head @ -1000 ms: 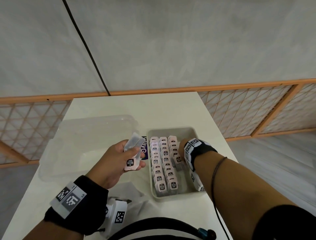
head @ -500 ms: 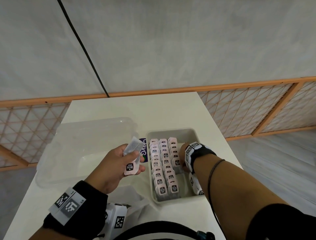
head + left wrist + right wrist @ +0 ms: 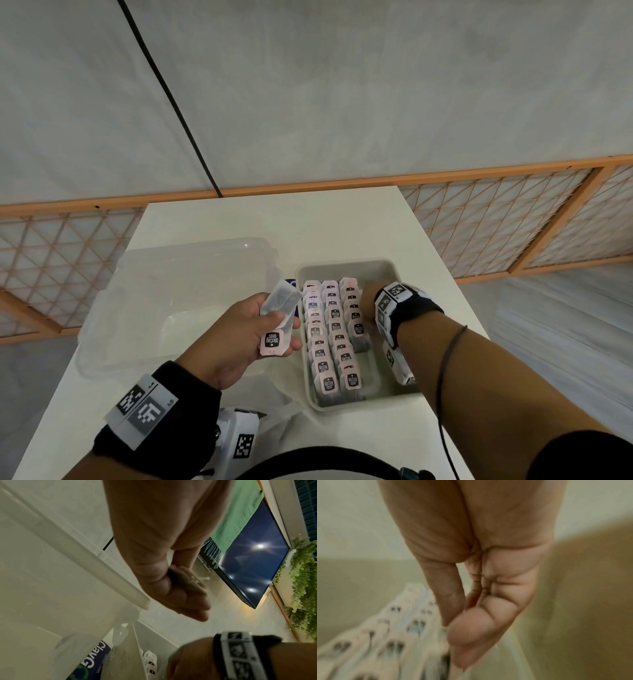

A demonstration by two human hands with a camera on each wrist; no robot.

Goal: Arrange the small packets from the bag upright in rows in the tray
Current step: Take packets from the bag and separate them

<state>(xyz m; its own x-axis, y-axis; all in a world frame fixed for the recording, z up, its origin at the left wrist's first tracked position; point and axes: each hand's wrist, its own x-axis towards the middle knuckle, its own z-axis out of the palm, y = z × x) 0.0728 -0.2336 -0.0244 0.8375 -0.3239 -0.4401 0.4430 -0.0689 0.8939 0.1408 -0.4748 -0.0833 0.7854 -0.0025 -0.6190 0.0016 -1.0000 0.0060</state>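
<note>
Several light, floppy packets (image 3: 276, 320) sit pinched in the left hand (image 3: 236, 337); best held by their stiffer pink tags. Right hand (image 3: 368, 297) fingers pressed together, empty, beside the tray's (image 3: 390, 270) third row.

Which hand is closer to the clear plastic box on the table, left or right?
Left. The left hand holds packets just beside the clear plastic box, at its near right corner. The right hand is farther away, down inside the tray against the third row of packets.
</note>
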